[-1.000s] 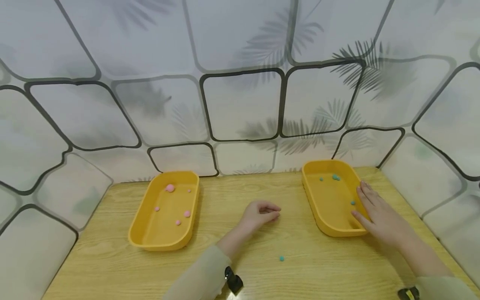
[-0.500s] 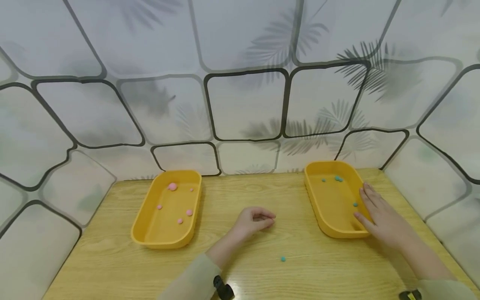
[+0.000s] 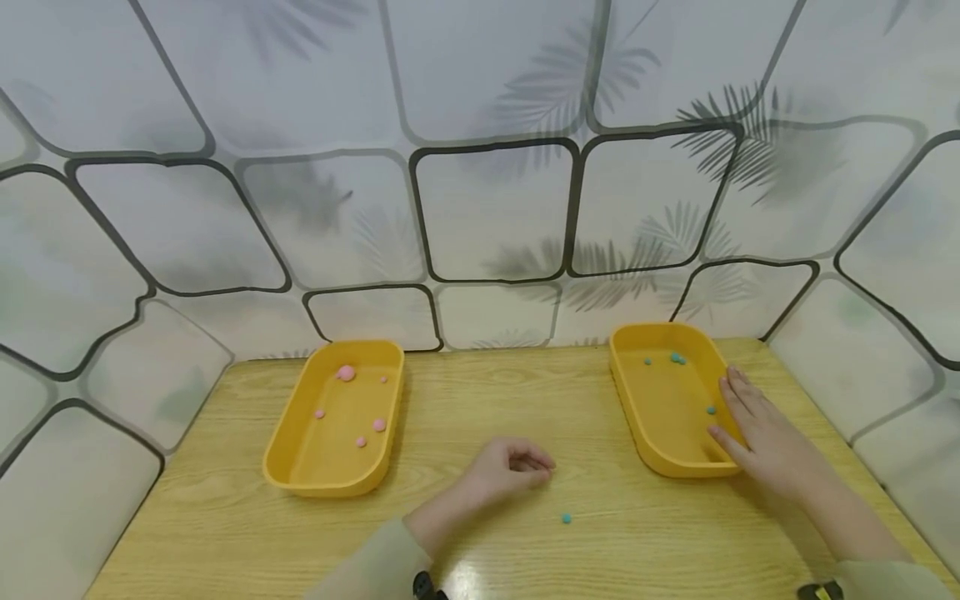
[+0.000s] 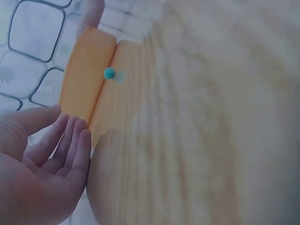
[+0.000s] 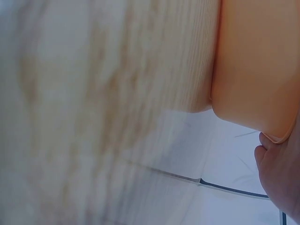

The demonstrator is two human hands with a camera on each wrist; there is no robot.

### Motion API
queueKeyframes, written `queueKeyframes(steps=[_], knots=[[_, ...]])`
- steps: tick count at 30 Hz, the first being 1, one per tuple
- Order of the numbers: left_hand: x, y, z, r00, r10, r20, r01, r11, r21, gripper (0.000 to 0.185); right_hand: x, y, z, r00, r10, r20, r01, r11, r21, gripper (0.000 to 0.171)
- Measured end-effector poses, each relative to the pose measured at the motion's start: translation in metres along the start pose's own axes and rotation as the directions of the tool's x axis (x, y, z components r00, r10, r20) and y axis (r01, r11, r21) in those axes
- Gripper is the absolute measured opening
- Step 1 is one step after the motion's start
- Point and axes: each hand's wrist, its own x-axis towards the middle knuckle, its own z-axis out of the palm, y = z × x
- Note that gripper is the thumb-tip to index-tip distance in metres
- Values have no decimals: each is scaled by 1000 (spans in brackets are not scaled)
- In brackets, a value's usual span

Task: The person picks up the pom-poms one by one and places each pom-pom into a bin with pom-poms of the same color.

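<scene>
My left hand [image 3: 504, 472] (fingers loosely curled, empty) hovers just short of the teal bead [image 3: 566, 518], while my flat right hand [image 3: 761, 437] steadies the right tray [image 3: 660, 454].

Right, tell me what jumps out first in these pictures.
Two yellow trays on the wooden table: the left tray holds pink balls, the right tray teal ones. The right hand rests on the right tray's near rim. The left hand lies loosely curled on the table, close to a lone teal ball.
</scene>
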Motion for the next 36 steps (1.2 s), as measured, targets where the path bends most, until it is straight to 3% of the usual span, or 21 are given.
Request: queueKeyframes(steps=[9,19,36], knots=[[-14,6,10,999,33,31,-36,995,95,11,0,-1,-2,1000,2,5,-2,1000,8,76],[-18,11,16,993,87,83,-102,972,210,17,0,-2,-2,1000,3,5,-3,1000,-1,75],[-19,10,27,984,140,108,-175,845,505,20,0,-1,-3,1000,13,22,-13,1000,10,76]])
